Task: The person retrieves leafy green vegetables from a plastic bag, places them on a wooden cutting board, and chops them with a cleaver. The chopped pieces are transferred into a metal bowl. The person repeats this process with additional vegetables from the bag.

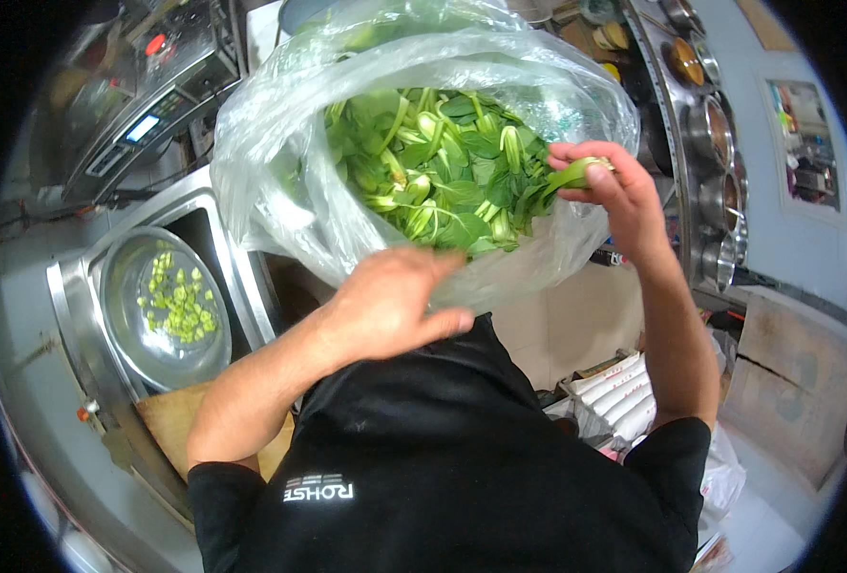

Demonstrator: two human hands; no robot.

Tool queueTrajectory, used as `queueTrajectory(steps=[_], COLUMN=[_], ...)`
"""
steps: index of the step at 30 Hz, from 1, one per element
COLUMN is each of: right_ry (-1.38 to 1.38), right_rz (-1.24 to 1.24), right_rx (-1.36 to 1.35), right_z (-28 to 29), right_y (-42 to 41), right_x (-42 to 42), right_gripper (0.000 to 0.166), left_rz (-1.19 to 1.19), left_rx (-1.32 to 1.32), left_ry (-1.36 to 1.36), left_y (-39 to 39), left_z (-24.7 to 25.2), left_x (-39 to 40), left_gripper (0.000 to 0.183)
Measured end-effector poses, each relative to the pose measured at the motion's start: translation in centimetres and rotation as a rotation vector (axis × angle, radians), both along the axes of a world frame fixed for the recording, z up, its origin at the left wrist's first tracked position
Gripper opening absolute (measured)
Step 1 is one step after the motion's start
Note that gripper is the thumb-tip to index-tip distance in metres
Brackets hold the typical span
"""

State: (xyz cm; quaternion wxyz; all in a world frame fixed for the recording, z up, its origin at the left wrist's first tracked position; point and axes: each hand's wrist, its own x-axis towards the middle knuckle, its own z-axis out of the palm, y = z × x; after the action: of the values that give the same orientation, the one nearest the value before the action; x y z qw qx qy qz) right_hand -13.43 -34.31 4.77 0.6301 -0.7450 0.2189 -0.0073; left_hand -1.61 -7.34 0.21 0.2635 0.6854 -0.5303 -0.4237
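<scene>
A large clear plastic bag (pixel 280 143) gapes in front of me, with a heap of leafy green vegetables (pixel 459 168), which look like small bok choy, inside it. At the bag's right side, my right hand (pixel 620 190) pinches one green stalk (pixel 574 175) between thumb and fingers, its pale cut end upward and its leaves over the heap. My left hand (pixel 395 301) is at the near rim of the bag, thumb apart from the fingers. Its fingertips are blurred, and nothing shows in its grasp.
On the left, a metal bowl (pixel 126 315) of small cut green pieces (pixel 180 304) sits at a steel sink (pixel 212 190), beside a wooden board (pixel 173 422). A machine with a lit display (pixel 143 127) stands behind. Metal pots (pixel 717 129) line a shelf at right; cardboard (pixel 781 387) leans below.
</scene>
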Motion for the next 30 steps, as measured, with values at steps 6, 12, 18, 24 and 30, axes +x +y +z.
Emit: queueTrajectory(steps=[6, 12, 18, 24, 30], right_ry=[-0.402, -0.052, 0.12, -0.034, -0.222], right_rz=[0.279, 0.179, 0.002, -0.115, -0.186], right_rx=[-0.41, -0.596, -0.994, -0.579, -0.216], right_z=[-1.0, -6.2, -11.7, -11.9, -9.5], right_y=[7.6, 0.7, 0.3, -0.3, 5.1], right_x=[3.8, 0.7, 3.5, 1.6, 2.4], right_gripper=[0.027, 0.024, 0.039, 0.026, 0.029], left_rz=[0.57, 0.966, 1.098, 1.116, 1.059], left_rx=[-0.536, -0.464, -0.305, -0.227, -0.389], left_ry=[0.153, 0.493, 0.276, 0.595, 0.789], left_y=[-5.2, -5.4, -6.4, -7.3, -10.0], left_z=[-0.4, -3.5, -4.8, -5.7, -5.7], left_x=[0.5, 3.4, 2.6, 1.1, -0.9], left_gripper=[0.076, 0.03, 0.043, 0.024, 0.039])
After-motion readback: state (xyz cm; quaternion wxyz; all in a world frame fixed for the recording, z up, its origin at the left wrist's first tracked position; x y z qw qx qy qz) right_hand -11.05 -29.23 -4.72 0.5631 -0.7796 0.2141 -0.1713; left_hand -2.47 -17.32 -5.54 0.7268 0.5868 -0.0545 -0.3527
